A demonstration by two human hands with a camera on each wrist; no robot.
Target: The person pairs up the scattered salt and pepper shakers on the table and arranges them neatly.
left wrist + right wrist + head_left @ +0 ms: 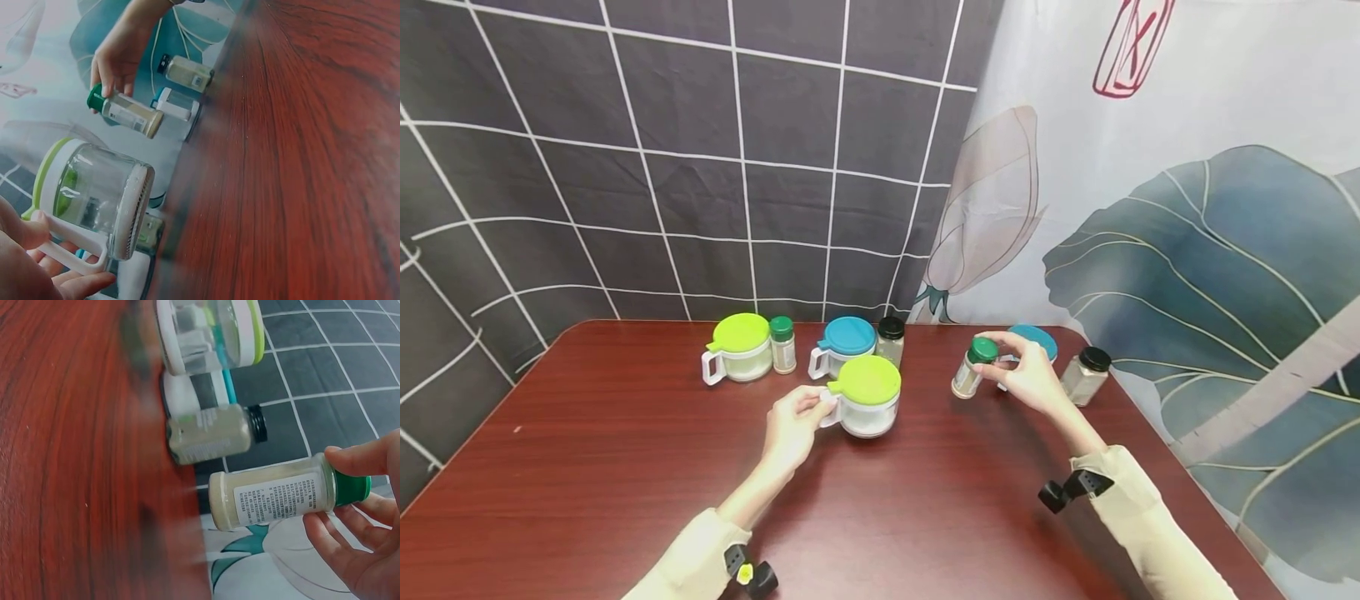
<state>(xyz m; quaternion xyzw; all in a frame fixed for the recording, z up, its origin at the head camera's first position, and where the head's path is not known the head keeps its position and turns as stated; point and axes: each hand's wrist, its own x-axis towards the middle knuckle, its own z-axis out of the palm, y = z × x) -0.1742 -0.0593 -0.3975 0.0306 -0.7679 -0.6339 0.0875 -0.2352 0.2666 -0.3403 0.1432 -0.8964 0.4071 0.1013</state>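
My left hand (793, 425) pinches the white handle of a clear glass seasoning jar (103, 187) with a lime-green lid, held up off the table in the left wrist view. In my right hand (1026, 371) is a spice bottle (275, 494) with a green cap and a white printed label, gripped at the cap between thumb and fingers and raised above the tabletop. Behind the right hand stands a blue-lidded jar (1036, 338), partly hidden by it. A black-capped spice bottle (1086, 377) is just right of that hand.
Along the back edge of the red-brown table (625, 467) stand another lime-lidded jar (741, 346), a green-capped bottle (783, 346), a blue-lidded jar (847, 337) and a black-capped bottle (891, 340). A dark grid-patterned cloth (692, 200) and a floral cloth (1150, 267) hang behind.
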